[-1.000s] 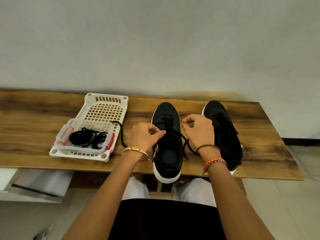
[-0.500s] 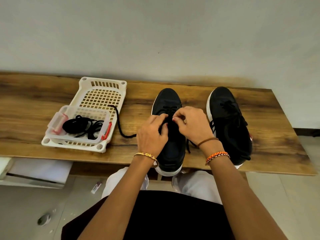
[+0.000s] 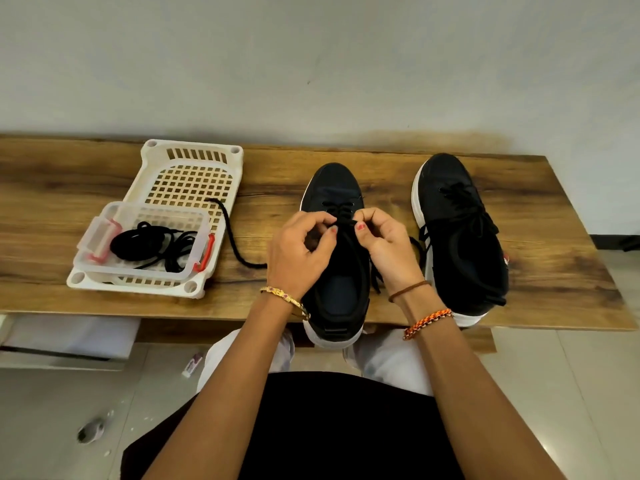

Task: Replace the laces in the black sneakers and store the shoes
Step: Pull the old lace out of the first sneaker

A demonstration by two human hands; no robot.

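Left hand (image 3: 298,251) & right hand (image 3: 384,247) are both pinching the black woven lace (image 3: 341,221) over the left black fabric sneaker (image 3: 336,271) — fingertips hiding the eyelets; lace's far-left end is trailing onto the wooden bench (image 3: 554,271).

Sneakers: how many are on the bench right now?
2. One black sneaker sits at the bench's middle, both hands pinching its lace; the other black sneaker stands to its right, untouched. No others show, though the space below the bench is out of view.

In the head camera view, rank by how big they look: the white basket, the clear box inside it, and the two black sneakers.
1. White basket.
2. Sneaker being laced and the other sneaker: alike, so unranked.
3. Clear box.
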